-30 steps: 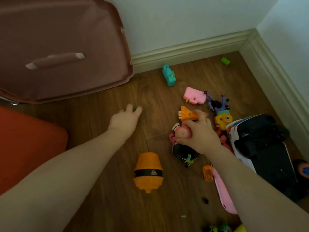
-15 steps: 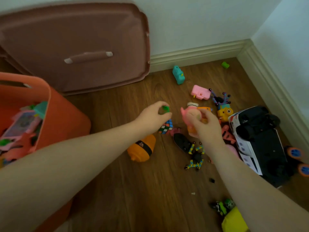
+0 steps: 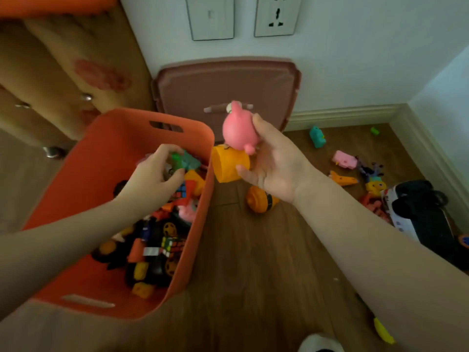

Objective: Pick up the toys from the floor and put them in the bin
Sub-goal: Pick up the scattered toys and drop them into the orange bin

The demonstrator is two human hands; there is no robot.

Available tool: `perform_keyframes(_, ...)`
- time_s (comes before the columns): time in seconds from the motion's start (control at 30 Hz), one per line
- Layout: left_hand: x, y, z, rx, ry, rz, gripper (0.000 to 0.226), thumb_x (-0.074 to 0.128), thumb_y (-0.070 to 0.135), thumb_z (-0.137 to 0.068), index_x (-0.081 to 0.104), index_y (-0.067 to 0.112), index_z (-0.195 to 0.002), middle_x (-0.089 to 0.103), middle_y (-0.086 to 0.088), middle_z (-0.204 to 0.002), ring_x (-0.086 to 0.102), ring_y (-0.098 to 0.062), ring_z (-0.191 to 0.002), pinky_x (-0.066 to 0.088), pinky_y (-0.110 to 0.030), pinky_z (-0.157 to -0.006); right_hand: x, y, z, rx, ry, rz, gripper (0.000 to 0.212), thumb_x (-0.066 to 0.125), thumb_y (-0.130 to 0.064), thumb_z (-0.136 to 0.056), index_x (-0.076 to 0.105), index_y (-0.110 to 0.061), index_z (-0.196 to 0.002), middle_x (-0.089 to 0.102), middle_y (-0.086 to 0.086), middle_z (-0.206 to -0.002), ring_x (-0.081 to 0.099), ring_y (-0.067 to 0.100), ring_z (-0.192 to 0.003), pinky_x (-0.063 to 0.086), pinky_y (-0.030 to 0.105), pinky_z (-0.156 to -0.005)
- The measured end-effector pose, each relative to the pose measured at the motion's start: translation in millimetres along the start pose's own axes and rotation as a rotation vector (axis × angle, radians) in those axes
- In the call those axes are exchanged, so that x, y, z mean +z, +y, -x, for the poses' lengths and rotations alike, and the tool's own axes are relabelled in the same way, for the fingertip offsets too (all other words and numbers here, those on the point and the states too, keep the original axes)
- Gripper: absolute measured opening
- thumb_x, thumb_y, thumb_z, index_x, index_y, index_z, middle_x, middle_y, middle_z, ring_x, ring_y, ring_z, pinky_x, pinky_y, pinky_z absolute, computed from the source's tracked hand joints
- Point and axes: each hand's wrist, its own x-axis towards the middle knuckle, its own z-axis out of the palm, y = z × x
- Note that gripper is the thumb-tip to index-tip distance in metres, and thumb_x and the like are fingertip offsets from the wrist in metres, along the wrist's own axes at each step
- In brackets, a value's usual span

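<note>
- Here, the left hand (image 3: 154, 171) was over the orange bin (image 3: 101, 158) at the left of the frame, its fingers curled and pinching a small green toy (image 3: 177, 158) just above the pile inside.
- The bin stood on the wooden floor (image 3: 253, 250) and held a heap of toys: puzzle cubes (image 3: 172, 246), black wheels with yellow hubs, and orange and pink pieces.
- The right hand (image 3: 274, 166) was at the centre of the frame, palm toward the camera, just right of the bin's far corner.
- Its fingers gripped a pink round toy (image 3: 239, 130) at the top, and its thumb pressed against an orange-yellow toy (image 3: 228, 165) below it; the two toys touched each other.
- Both held toys were beside the bin's rim, outside it.
- An orange barrel-shaped toy (image 3: 258, 199) lay on the floor below the right hand.
- Toward the right of the frame more toys lay scattered: a teal toy (image 3: 317, 137), a small green block (image 3: 374, 131), a pink toy (image 3: 344, 160), an orange wedge-shaped toy (image 3: 342, 179) and a black and white toy car (image 3: 418, 214).
- A brown lid (image 3: 228, 85) leaned against the wall behind the bin, in the upper centre.
- A yellow object (image 3: 383, 331) lay at the lower right.
</note>
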Motion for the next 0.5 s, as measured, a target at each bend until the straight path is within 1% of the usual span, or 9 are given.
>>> perform_keyframes(0.03,-4.5,-20.2,5.0,-0.038,-0.002,-0.076,0.035,0.054,0.019,-0.091,0.045,0.017,-0.125,0.057,-0.008,-0.091,0.053,-0.018,-0.069,0.041,-0.030,-0.060,17.5,8.4,-6.6,0.013,-0.005,0.038,0.036,0.057,-0.041,-0.083,0.058,-0.023,-0.114,0.063,-0.002,-0.070,0.062,0.005,-0.053,0.056,0.025,-0.052)
perform_keyframes(0.07,-2.4,-36.7,5.7,-0.081,-0.010,-0.132,0.041,0.054,0.020,-0.091,0.043,0.015,-0.130,0.054,-0.009,-0.107,0.055,-0.020,-0.083,0.043,-0.031,-0.069,28.9,14.7,-11.9,0.029,0.004,0.070,0.026,0.055,-0.040,-0.087,0.060,-0.024,-0.107,0.062,-0.002,-0.076,0.061,0.004,-0.053,0.056,0.026,-0.054)
perform_keyframes(0.1,-1.0,-53.8,7.7,-0.127,-0.022,-0.165,0.045,0.053,0.021,-0.092,0.040,0.011,-0.134,0.047,-0.012,-0.123,0.054,-0.027,-0.100,0.043,-0.036,-0.082,42.0,23.5,-18.9,0.052,0.023,0.107,0.020,0.055,-0.038,-0.089,0.061,-0.024,-0.102,0.060,-0.001,-0.083,0.061,0.004,-0.053,0.057,0.026,-0.056)
perform_keyframes(0.17,8.5,-77.5,11.8,-0.180,-0.095,-0.236,0.055,0.051,0.023,-0.093,0.033,0.005,-0.141,0.033,-0.018,-0.141,0.040,-0.037,-0.125,0.034,-0.042,-0.102,59.1,38.2,-29.2,0.082,0.096,0.165,0.017,0.058,-0.036,-0.089,0.060,-0.021,-0.098,0.056,0.001,-0.092,0.062,0.006,-0.061,0.058,0.029,-0.062)
perform_keyframes(0.23,17.6,-89.1,19.0,-0.188,-0.256,-0.367,0.066,0.049,0.028,-0.093,0.018,0.008,-0.147,0.017,-0.016,-0.152,0.027,-0.039,-0.135,0.028,-0.045,-0.109,64.2,51.7,-39.7,0.080,0.174,0.216,0.017,0.059,-0.031,-0.090,0.058,-0.018,-0.101,0.054,0.004,-0.108,0.060,0.013,-0.089,0.058,0.036,-0.073)
perform_keyframes(0.3,23.1,-88.2,23.9,-0.165,-0.368,-0.470,0.073,0.047,0.033,-0.093,0.005,0.015,-0.150,0.006,-0.012,-0.156,0.016,-0.036,-0.140,0.024,-0.048,-0.111,59.8,57.6,-44.5,0.026,0.222,0.285,0.029,0.056,-0.023,-0.093,0.054,-0.015,-0.120,0.045,0.004,-0.129,0.047,0.018,-0.116,0.056,0.042,-0.084)
perform_keyframes(0.37,21.7,-73.7,28.6,-0.113,-0.274,-0.484,0.074,0.047,0.032,-0.091,0.006,0.016,-0.150,0.007,-0.010,-0.156,0.009,-0.031,-0.142,0.020,-0.048,-0.113,47.9,56.9,-43.6,-0.087,0.274,0.427,0.033,0.051,-0.015,-0.096,0.051,-0.016,-0.128,0.044,-0.001,-0.129,0.044,0.014,-0.119,0.054,0.038,-0.086)
perform_keyframes(0.43,16.2,-52.3,33.7,-0.057,-0.061,-0.409,0.076,0.052,0.023,-0.087,0.009,0.013,-0.149,0.010,-0.007,-0.156,0.007,-0.028,-0.142,0.014,-0.047,-0.113,29.8,51.4,-38.4,-0.186,0.361,0.570,0.023,0.047,-0.011,-0.096,0.059,-0.017,-0.115,0.053,-0.003,-0.120,0.050,0.012,-0.114,0.055,0.032,-0.083)
perform_keyframes(0.5,12.7,-28.9,36.6,0.025,0.052,-0.298,0.080,0.055,0.016,-0.083,0.010,0.012,-0.149,0.008,-0.006,-0.156,0.005,-0.029,-0.142,0.010,-0.047,-0.113,2.1,45.4,-30.5,-0.220,0.459,0.670,0.020,0.046,-0.011,-0.096,0.062,-0.020,-0.103,0.057,-0.004,-0.111,0.054,0.011,-0.108,0.056,0.029,-0.081)
